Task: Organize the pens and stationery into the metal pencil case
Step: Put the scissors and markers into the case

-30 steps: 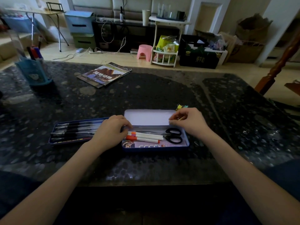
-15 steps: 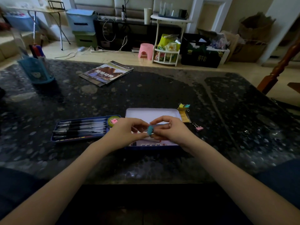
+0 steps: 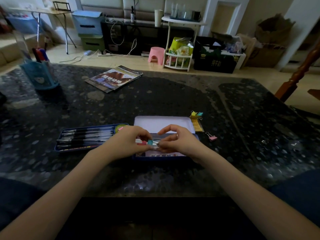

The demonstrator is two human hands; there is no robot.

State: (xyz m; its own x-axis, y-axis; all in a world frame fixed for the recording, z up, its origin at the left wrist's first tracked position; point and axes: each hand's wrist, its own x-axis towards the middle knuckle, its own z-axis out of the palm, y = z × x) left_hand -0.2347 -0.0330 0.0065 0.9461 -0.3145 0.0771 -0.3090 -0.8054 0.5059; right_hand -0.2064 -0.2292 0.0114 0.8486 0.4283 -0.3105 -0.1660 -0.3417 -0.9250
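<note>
**Small clip held over the open case**

A small teal binder clip [image 3: 150, 142] is pinched between the fingertips of the left hand [image 3: 127, 144] and right hand [image 3: 178, 142]. It is held just above the open blue metal pencil case [image 3: 164, 122].

Blue pencil case [image 3: 166, 157], teal binder clip [image 3: 150, 142], pink binder clip [image 3: 212, 138], black speckled table [image 3: 173, 99], pink stool [image 3: 155, 54].
</note>
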